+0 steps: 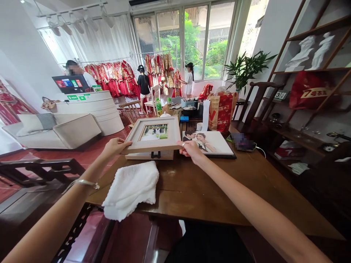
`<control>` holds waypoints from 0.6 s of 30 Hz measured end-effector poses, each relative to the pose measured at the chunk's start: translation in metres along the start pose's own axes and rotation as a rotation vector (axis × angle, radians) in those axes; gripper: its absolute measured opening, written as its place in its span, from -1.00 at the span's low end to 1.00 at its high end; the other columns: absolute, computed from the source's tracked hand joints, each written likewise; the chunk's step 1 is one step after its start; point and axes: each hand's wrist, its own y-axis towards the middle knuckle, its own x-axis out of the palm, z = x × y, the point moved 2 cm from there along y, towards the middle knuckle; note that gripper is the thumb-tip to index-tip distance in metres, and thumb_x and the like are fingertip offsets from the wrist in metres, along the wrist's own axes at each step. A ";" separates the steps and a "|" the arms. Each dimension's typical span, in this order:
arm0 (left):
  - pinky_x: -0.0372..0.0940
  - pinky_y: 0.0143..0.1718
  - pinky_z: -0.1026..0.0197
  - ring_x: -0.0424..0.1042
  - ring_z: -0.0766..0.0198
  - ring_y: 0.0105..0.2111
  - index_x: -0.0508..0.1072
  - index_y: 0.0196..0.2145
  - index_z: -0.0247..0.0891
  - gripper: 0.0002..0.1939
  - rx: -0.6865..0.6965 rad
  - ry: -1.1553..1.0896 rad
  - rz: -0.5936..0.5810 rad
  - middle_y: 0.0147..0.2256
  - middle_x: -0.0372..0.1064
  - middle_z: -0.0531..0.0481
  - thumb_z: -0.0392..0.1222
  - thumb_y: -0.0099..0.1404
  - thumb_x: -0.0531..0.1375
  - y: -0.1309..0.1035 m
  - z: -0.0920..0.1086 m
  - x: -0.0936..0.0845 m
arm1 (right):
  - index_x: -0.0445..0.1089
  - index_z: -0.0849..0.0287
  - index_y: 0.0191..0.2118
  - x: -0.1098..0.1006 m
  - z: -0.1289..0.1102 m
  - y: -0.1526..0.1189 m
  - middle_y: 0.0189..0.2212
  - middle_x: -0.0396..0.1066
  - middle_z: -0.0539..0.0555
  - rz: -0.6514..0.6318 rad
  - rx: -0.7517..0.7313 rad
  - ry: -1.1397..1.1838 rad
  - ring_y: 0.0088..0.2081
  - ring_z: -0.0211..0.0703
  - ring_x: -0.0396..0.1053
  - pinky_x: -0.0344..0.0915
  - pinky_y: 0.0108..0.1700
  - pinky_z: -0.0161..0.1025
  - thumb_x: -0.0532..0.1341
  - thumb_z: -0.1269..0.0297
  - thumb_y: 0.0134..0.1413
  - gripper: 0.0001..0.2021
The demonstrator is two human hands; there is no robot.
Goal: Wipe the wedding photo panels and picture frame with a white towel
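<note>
A picture frame [172, 135] with a pale wooden border, a wide white mat and a small wedding photo is held between my two hands. My left hand [116, 147] is closed on its left edge, and my right hand [192, 150] grips the near right corner. The frame is tilted above a case-like box [131, 156] with a dark handle; whether they touch I cannot tell. Just right of it lies a large photo album [216, 146] with a couple on the cover. A folded white towel [131, 188] hangs partly over the table's front edge.
On the wooden table [233, 186] stand a red and brown paper bag [222, 111], a green bottle [158, 107], a blue box [184, 118] and a phone [244, 143] with a white cable. Dark chairs flank the table. Several people stand near the red garments [112, 78] and a white counter.
</note>
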 end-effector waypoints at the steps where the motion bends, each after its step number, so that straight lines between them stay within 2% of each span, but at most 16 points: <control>1: 0.28 -0.45 0.28 0.42 0.16 -0.34 0.43 -0.23 -0.33 -0.46 0.020 -0.103 -0.060 -0.32 0.44 -0.09 0.18 0.01 0.16 -0.012 0.007 -0.003 | 0.19 0.21 -0.63 -0.011 -0.004 -0.010 -0.78 0.24 -0.05 -0.006 -0.017 0.003 -0.76 -0.49 -0.03 -0.17 -0.73 -0.45 0.26 0.16 -0.10 -0.69; 3: 0.27 -0.48 0.32 0.41 0.22 -0.37 0.40 -0.13 -0.32 -0.36 0.061 -0.417 -0.255 -0.29 0.43 -0.06 0.17 -0.10 0.27 -0.041 0.025 -0.005 | 0.21 0.22 -0.60 -0.036 -0.009 -0.038 -0.76 0.25 -0.05 -0.044 -0.091 -0.025 -0.74 -0.49 -0.05 -0.18 -0.70 -0.43 0.25 0.11 -0.09 -0.68; 4: 0.25 -0.52 0.34 0.41 0.24 -0.39 0.40 -0.12 -0.31 -0.33 0.061 -0.505 -0.303 -0.30 0.43 -0.05 0.15 -0.15 0.31 -0.058 0.034 -0.005 | 0.22 0.23 -0.59 -0.049 -0.011 -0.055 -0.74 0.25 -0.05 -0.070 -0.111 -0.047 -0.73 -0.49 -0.04 -0.18 -0.68 -0.42 0.24 0.09 -0.07 -0.67; 8: 0.24 -0.55 0.34 0.42 0.22 -0.40 0.38 -0.14 -0.30 -0.41 0.126 -0.611 -0.314 -0.29 0.44 -0.07 0.11 -0.07 0.31 -0.124 0.066 0.005 | 0.21 0.22 -0.55 -0.099 -0.006 -0.133 -0.71 0.23 -0.07 -0.041 -0.005 -0.123 -0.71 -0.49 -0.06 -0.18 -0.63 -0.39 0.17 0.05 0.00 -0.66; 10: 0.30 -0.44 0.30 0.44 0.18 -0.32 0.38 -0.14 -0.28 -0.47 0.172 -0.632 -0.349 -0.19 0.41 -0.09 0.08 -0.01 0.29 -0.155 0.077 0.019 | 0.20 0.21 -0.55 -0.119 0.001 -0.171 -0.71 0.21 -0.08 -0.008 0.077 -0.165 -0.71 -0.49 -0.09 -0.18 -0.63 -0.37 0.14 0.01 0.03 -0.64; 13: 0.35 -0.33 0.23 0.44 0.10 -0.23 0.37 -0.11 -0.27 -0.51 0.174 -0.760 -0.462 -0.10 0.37 -0.12 0.05 0.06 0.26 -0.194 0.084 0.047 | 0.20 0.21 -0.57 -0.144 0.015 -0.219 -0.70 0.19 -0.08 0.053 0.193 -0.254 -0.69 -0.47 -0.08 -0.12 -0.61 -0.37 0.13 -0.04 0.02 -0.61; 16: 0.37 -0.31 0.19 0.44 0.09 -0.24 0.33 -0.07 -0.26 -0.51 0.137 -0.842 -0.570 -0.09 0.35 -0.13 0.04 0.10 0.24 -0.225 0.080 0.076 | 0.22 0.20 -0.61 -0.161 0.032 -0.255 -0.73 0.15 -0.07 0.099 0.280 -0.324 -0.67 -0.43 -0.03 0.03 -0.56 -0.37 0.13 -0.09 -0.01 -0.56; 18: 0.38 -0.32 0.19 0.45 0.14 -0.30 0.30 -0.04 -0.23 -0.51 0.100 -0.838 -0.617 -0.10 0.34 -0.12 0.05 0.14 0.21 -0.241 0.075 0.092 | 0.24 0.19 -0.63 -0.169 0.045 -0.273 -0.74 0.16 -0.06 0.131 0.333 -0.335 -0.70 -0.42 -0.04 0.03 -0.60 -0.36 0.15 -0.14 -0.08 -0.55</control>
